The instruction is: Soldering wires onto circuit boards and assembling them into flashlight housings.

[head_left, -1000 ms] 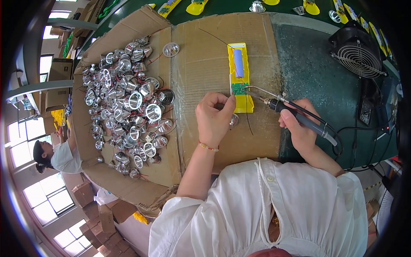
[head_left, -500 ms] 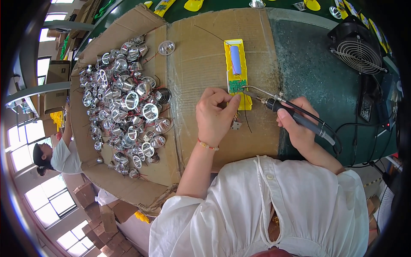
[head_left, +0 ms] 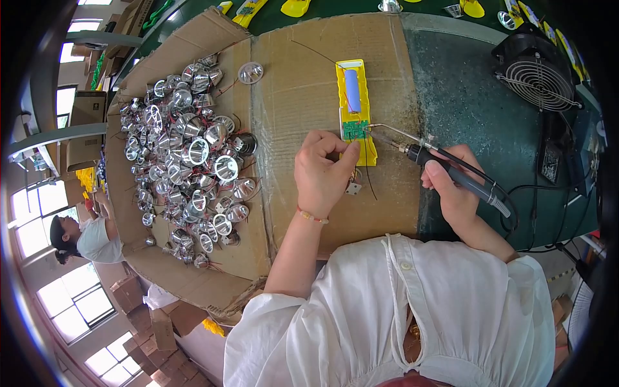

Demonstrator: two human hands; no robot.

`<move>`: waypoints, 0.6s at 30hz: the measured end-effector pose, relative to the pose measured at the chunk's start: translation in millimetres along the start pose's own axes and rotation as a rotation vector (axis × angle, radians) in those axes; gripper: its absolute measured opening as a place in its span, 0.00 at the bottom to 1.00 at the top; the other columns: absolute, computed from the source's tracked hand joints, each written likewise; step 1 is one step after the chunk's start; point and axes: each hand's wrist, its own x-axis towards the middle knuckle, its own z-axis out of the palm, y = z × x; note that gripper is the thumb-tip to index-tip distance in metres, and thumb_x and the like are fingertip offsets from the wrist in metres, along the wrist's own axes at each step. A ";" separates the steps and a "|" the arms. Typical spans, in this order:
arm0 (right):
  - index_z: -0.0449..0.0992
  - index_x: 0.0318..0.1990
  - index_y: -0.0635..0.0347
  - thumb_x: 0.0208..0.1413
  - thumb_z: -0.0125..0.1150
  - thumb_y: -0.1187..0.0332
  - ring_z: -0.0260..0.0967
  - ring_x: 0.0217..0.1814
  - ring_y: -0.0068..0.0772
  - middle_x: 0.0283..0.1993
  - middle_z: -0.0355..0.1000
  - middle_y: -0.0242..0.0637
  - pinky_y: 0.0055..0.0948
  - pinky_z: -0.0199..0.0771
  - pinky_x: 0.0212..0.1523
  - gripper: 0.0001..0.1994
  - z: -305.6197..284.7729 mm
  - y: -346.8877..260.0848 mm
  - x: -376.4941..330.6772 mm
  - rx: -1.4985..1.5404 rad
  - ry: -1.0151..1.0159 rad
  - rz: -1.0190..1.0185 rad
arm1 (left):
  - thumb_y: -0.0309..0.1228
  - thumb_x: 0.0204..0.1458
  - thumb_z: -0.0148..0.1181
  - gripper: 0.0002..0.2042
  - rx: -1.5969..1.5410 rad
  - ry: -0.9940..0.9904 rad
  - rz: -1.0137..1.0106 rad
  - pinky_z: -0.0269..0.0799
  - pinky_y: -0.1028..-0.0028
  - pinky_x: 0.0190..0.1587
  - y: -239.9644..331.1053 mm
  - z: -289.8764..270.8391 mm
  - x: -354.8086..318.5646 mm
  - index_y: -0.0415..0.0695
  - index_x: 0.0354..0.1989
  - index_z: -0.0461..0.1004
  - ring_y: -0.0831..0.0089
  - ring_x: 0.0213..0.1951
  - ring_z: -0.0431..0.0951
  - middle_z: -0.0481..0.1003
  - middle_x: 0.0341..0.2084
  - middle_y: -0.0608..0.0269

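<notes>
A yellow plastic housing (head_left: 356, 109) lies on the cardboard sheet (head_left: 303, 84), with a blue cylindrical cell in it and a small green circuit board (head_left: 354, 129) at its near end. My left hand (head_left: 322, 171) pinches thin wires at the lower edge of that board. My right hand (head_left: 454, 187) grips a black soldering iron (head_left: 445, 169); its metal tip reaches the green board. A small part (head_left: 353, 188) on wires lies just under my left hand.
A heap of several shiny metal reflector cups (head_left: 187, 155) fills the cardboard's left half; one cup (head_left: 250, 72) lies apart. A black fan (head_left: 536, 71) stands at the right on the green table (head_left: 471, 97). More yellow parts lie along the far edge. Another person (head_left: 80, 235) sits far left.
The view has shifted slightly. My left hand stays at the green board and the iron's tip remains against it; the hands have barely moved.
</notes>
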 end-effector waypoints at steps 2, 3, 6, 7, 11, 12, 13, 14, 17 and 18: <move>0.67 0.33 0.65 0.49 0.60 0.71 0.67 0.23 0.19 0.23 0.70 0.36 0.18 0.69 0.24 0.09 -0.2 2.3 0.6 -0.020 -0.005 -0.008 | 0.27 0.42 0.63 0.07 -0.003 -0.010 0.012 0.68 0.77 0.20 -0.1 0.5 -0.7 0.36 0.19 0.73 0.75 0.18 0.73 0.69 0.23 0.61; 0.67 0.33 0.65 0.49 0.60 0.71 0.67 0.22 0.18 0.23 0.70 0.35 0.17 0.68 0.23 0.09 -0.2 2.9 0.9 -0.040 -0.010 -0.016 | 0.26 0.42 0.63 0.07 -0.006 -0.021 0.024 0.68 0.77 0.20 -0.2 0.3 -1.6 0.36 0.20 0.73 0.75 0.19 0.73 0.69 0.23 0.61; 0.66 0.35 0.66 0.51 0.57 0.73 0.66 0.23 0.21 0.24 0.68 0.37 0.19 0.69 0.25 0.08 -1.7 0.2 1.2 -0.085 -0.040 0.037 | 0.26 0.42 0.62 0.05 0.078 0.174 0.274 0.68 0.77 0.20 9.1 -1.5 -8.5 0.38 0.24 0.73 0.74 0.20 0.74 0.71 0.25 0.61; 0.66 0.35 0.66 0.51 0.57 0.73 0.66 0.23 0.21 0.24 0.68 0.37 0.19 0.69 0.25 0.08 -1.1 1.2 1.3 -0.084 -0.040 0.038 | 0.25 0.41 0.62 0.06 0.120 0.172 0.370 0.67 0.78 0.20 5.5 -6.6 -9.4 0.41 0.28 0.75 0.74 0.22 0.74 0.72 0.26 0.62; 0.68 0.32 0.65 0.49 0.60 0.71 0.66 0.22 0.15 0.22 0.71 0.33 0.16 0.67 0.23 0.08 2.7 5.1 3.5 -0.066 -0.030 -0.017 | 0.26 0.39 0.62 0.07 0.348 0.113 0.514 0.67 0.77 0.21 5.3 -9.7 -7.8 0.42 0.30 0.76 0.73 0.23 0.74 0.72 0.25 0.64; 0.68 0.32 0.65 0.49 0.60 0.71 0.66 0.22 0.15 0.22 0.71 0.33 0.15 0.66 0.24 0.08 4.0 5.3 4.0 -0.074 -0.038 -0.041 | 0.25 0.38 0.62 0.08 0.367 0.120 0.536 0.67 0.76 0.22 2.0 -7.4 -7.1 0.42 0.31 0.76 0.73 0.23 0.73 0.72 0.25 0.64; 0.68 0.32 0.65 0.49 0.60 0.71 0.66 0.22 0.15 0.22 0.71 0.33 0.15 0.66 0.24 0.08 5.4 5.1 4.5 -0.074 -0.038 -0.040 | 0.25 0.38 0.61 0.09 0.386 0.127 0.557 0.67 0.76 0.23 0.2 -6.2 -7.1 0.42 0.31 0.76 0.72 0.22 0.73 0.72 0.25 0.65; 0.68 0.32 0.65 0.49 0.61 0.72 0.66 0.23 0.15 0.22 0.71 0.32 0.15 0.66 0.24 0.08 6.8 4.7 5.0 -0.074 -0.040 -0.022 | 0.25 0.38 0.61 0.09 0.386 0.128 0.556 0.67 0.76 0.23 0.2 -6.1 -7.6 0.42 0.31 0.76 0.72 0.22 0.73 0.72 0.25 0.65; 0.67 0.33 0.65 0.50 0.59 0.72 0.66 0.23 0.17 0.23 0.70 0.34 0.17 0.67 0.24 0.08 6.1 5.7 6.4 -0.111 -0.082 -0.008 | 0.25 0.37 0.61 0.09 0.383 0.146 0.563 0.68 0.74 0.24 -0.2 -5.3 -7.9 0.42 0.31 0.76 0.71 0.22 0.72 0.72 0.24 0.64; 0.66 0.34 0.65 0.51 0.57 0.73 0.66 0.23 0.20 0.24 0.69 0.37 0.19 0.69 0.24 0.07 5.6 6.5 6.6 -0.146 -0.121 -0.012 | 0.25 0.37 0.61 0.10 0.404 0.144 0.576 0.67 0.74 0.24 -0.6 -4.9 -7.6 0.42 0.31 0.76 0.71 0.22 0.72 0.72 0.24 0.64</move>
